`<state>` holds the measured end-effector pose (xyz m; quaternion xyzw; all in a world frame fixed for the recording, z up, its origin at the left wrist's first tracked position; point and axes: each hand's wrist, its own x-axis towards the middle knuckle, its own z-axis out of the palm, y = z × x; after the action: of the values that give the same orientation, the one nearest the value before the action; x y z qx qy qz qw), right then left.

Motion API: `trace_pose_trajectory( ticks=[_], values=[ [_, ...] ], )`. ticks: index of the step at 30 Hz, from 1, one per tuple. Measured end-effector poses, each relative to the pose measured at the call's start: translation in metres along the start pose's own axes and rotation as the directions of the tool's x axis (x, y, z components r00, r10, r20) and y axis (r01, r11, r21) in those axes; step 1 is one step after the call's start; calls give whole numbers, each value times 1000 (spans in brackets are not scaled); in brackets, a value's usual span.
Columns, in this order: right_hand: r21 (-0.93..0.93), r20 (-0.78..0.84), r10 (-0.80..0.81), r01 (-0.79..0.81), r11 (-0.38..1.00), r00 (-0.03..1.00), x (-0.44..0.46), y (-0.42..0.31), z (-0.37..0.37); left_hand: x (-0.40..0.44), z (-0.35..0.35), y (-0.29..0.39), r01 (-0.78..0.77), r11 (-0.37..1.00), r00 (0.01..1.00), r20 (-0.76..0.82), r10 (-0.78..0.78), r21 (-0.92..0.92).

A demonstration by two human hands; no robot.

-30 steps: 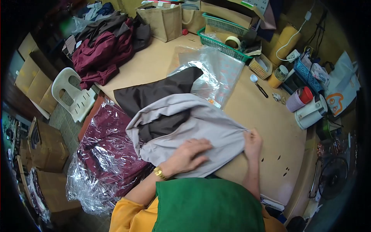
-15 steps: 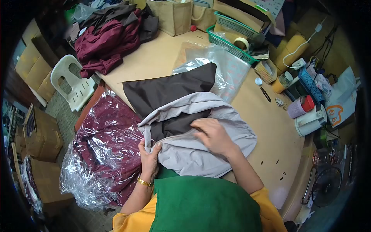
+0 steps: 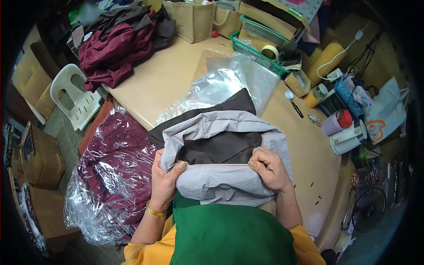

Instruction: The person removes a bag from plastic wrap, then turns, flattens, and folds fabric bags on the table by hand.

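A grey and dark brown cloth bag (image 3: pixel 225 181) lies at the table's front edge, its pale grey side folded outward around a wide opening. Dark brown cloth (image 3: pixel 221 148) shows inside that opening and beyond it. My left hand (image 3: pixel 168 176) pinches the left end of the near rim, thumb on top. At the rim's right end, my right hand (image 3: pixel 270 168) is closed on the cloth. Between both hands the near rim runs straight, with a thin seam along it. Clear plastic sheets (image 3: pixel 221 81) lie just behind the bag, partly covered by it.
Maroon cloth in clear plastic (image 3: pixel 110 176) fills the left side. A maroon and dark cloth pile (image 3: pixel 115 55) sits at the back left, near a white chair (image 3: pixel 77 97). Green baskets (image 3: pixel 260 53), scissors (image 3: pixel 296 106) and a pink cup (image 3: pixel 331 126) stand or lie on the right.
My right hand has moved right and down and closed on the rim. The near rim is now pulled straight, the opening is wider, and the dark flap behind is lower.
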<state>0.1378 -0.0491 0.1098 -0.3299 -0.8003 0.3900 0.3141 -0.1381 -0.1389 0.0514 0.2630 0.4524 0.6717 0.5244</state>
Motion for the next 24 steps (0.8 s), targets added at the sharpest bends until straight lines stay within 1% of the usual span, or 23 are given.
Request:
trace_pose_trajectory(
  ticks=[4, 13, 16, 17, 18, 19, 20, 21, 22, 23, 24],
  values=[
    [-29, 11, 20, -20, 999, 1000, -9, -2, -4, -1, 1, -3, 16, 1000, 1000, 16, -16, 8],
    [-51, 13, -51, 51, 997, 999, -13, -9, -9, -10, 6, 8, 19, 1000, 999, 25, -19, -1],
    [-58, 40, -42, 44, 997, 998, -17, -13, -14, -11, 6, 9, 46, 999, 999, 28, -46, -1],
    [-16, 37, -5, 5, 1000, 999, -19, -14, -14, -11, 4, 8, 47, 999, 999, 28, -47, -1],
    [25, 35, 31, -32, 999, 999, -20, -14, -14, -9, 0, 7, 50, 998, 998, 45, -51, 35],
    [24, 31, 29, -30, 999, 999, -18, -12, -13, -6, -3, 5, 50, 996, 996, 64, -55, 70],
    [-99, -262, -25, -1, 995, 965, -13, -7, -12, -2, -7, 3, 46, 996, 996, 68, -51, 72],
    [-222, -524, -111, -10, 975, 844, -8, 1, -10, 2, -11, 1, 9, 989, 996, 87, -22, 150],
    [-223, -530, -114, -8, 975, 841, -5, 18, -14, 6, -14, -2, -30, 973, 994, 111, 4, 228],
    [-442, -527, -102, -169, 881, 844, -2, 44, -22, 10, -14, -6, -59, 968, 994, 108, 34, 245],
    [-537, -534, -95, -251, 805, 840, -3, 69, -32, 17, -20, -9, -63, 967, 992, 118, 35, 247]
  ],
)
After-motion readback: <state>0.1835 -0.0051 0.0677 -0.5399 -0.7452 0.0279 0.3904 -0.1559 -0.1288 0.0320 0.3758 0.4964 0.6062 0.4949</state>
